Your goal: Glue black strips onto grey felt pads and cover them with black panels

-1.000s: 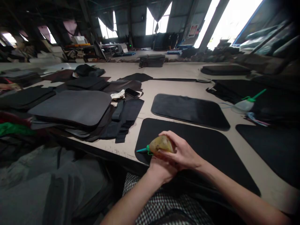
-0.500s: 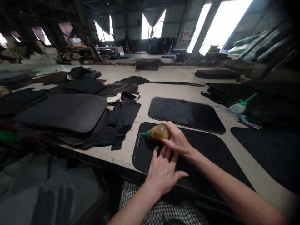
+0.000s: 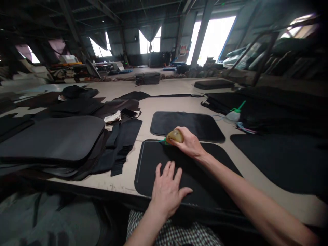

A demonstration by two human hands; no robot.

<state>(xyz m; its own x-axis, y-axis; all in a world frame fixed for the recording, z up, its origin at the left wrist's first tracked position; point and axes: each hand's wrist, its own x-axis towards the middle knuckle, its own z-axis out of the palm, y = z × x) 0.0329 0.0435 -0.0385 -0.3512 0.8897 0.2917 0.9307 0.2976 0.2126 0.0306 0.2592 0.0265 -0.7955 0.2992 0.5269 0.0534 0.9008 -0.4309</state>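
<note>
A black rounded panel lies flat at the table's near edge. My left hand rests open on it, fingers stretched flat on its near part. My right hand is closed round a yellowish squeeze bottle with a green nozzle. The nozzle points left and touches the panel's far edge. A thin shiny line runs along the panel's left edge and far left corner.
A second black panel lies just beyond. A third panel is at the right. A white bottle with green nozzle stands at the right back. A stack of dark panels, black strips and a phone sit left.
My right hand carried the bottle from the panel's near left edge, up the left side, to its far edge. My left hand left the bottle and spread flat on the panel.
</note>
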